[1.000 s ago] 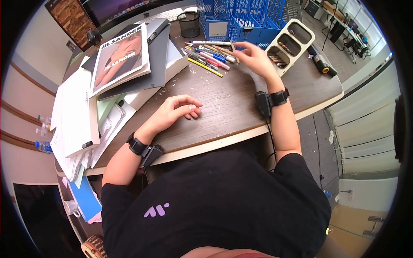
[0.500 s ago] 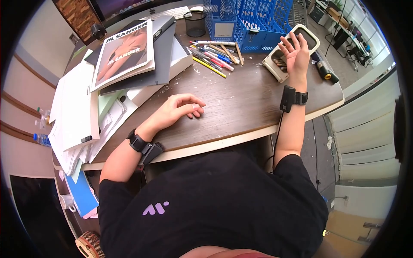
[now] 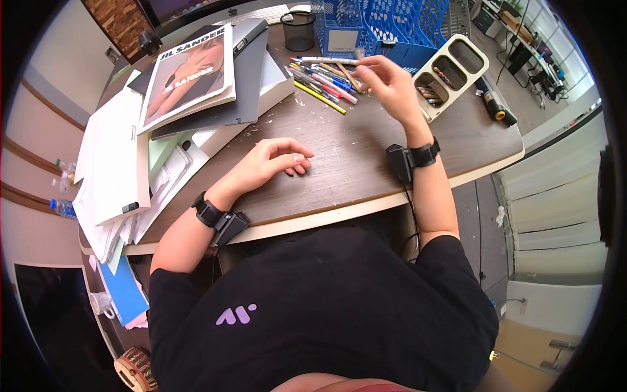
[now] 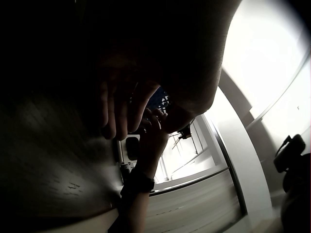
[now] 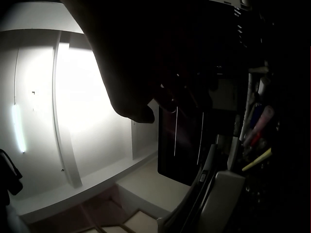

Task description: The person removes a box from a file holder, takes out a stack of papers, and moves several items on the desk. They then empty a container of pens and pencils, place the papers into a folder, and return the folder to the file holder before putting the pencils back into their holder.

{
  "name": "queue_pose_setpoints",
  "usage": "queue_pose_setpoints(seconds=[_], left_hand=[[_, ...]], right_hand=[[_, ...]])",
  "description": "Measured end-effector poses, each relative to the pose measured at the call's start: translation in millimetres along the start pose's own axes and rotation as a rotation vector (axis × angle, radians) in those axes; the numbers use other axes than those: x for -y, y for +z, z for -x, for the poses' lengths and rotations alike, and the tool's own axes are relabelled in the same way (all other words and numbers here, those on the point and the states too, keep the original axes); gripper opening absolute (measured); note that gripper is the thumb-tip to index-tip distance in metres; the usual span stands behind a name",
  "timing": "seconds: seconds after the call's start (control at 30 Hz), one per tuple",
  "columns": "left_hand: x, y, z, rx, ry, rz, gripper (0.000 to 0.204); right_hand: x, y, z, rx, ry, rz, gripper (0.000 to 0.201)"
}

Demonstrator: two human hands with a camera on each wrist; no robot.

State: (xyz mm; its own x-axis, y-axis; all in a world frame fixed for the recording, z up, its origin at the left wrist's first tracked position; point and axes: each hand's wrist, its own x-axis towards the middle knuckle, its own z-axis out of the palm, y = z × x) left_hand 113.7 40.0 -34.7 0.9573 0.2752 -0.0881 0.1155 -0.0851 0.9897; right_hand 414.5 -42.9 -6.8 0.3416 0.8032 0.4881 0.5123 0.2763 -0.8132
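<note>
Pens (image 3: pixel 334 85) multicoloured, loosely heaped; some possibly wooden.

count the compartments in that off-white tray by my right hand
3, in a row along the tray: the near compartment, closest to your right hand, the middle compartment, and the far compartment. None seems hidden.

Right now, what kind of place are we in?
It looks like an office, probably: there's a keyboard on the desk, a pile of pens, and blue file racks at the back.
</note>
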Motion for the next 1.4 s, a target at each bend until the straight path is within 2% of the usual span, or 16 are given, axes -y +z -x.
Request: queue_pose_setpoints(seconds=[0.07,0.17,0.3,0.43,0.5,0.57,0.6,0.7,1.17,1.27,1.37,1.4], left_hand=[[-1.5,0.8,0.6,-0.001,0.000,0.000,0.032],[0.5,0.2,-0.3,-0.001,-0.002,-0.009,0.032],[-1.0,1.2,-0.6,-0.003,-0.010,-0.007,0.032],[-2.2,1.0,-0.2,0.001,-0.006,-0.012,0.031],[-1.7,0.7,-0.7,0.002,-0.004,-0.010,0.031],[0.8,-0.1,-1.2,0.004,-0.001,-0.001,0.031],[0.8,-0.1,-1.2,0.006,0.000,-0.003,0.031],[0.4,-0.1,-1.2,0.009,0.001,-0.006,0.031],[0.6,0.5,-0.6,0.001,0.007,-0.005,0.031],[0.0,0.8,-0.3,0.000,0.005,-0.004,0.031],[0.7,0.1,-0.8,0.001,0.007,-0.012,0.032],[0.6,0.3,-0.6,-0.001,0.004,-0.009,0.032]], right_hand=[[-3.5,9.3,0.9,0.072,0.018,0.022,0.030],[1.2,6.2,3.3,0.183,0.124,0.242,0.036],[-19.6,0.3,-0.4,0.113,0.132,0.239,0.040],[-13.8,-10.8,-6.1,-0.184,0.189,-0.078,0.048],[-14.6,-20.4,-7.8,-0.318,0.197,-0.298,0.072],[-13.5,-26.3,-9.1,-0.513,0.200,-0.400,0.081],[-15.0,-32.1,-8.8,-0.540,0.231,-0.426,0.084],[-21.6,-43.9,-8.9,-0.600,0.282,-0.507,0.082],[-29.2,-59.3,-11.3,-0.622,0.269,-0.435,0.080],[-25.8,-49.3,-12.6,-0.604,0.180,-0.317,0.071],[-21.1,-34.4,-9.5,-0.457,0.058,-0.157,0.058],[-14.2,-22.0,-7.0,-0.494,-0.006,-0.141,0.042]])
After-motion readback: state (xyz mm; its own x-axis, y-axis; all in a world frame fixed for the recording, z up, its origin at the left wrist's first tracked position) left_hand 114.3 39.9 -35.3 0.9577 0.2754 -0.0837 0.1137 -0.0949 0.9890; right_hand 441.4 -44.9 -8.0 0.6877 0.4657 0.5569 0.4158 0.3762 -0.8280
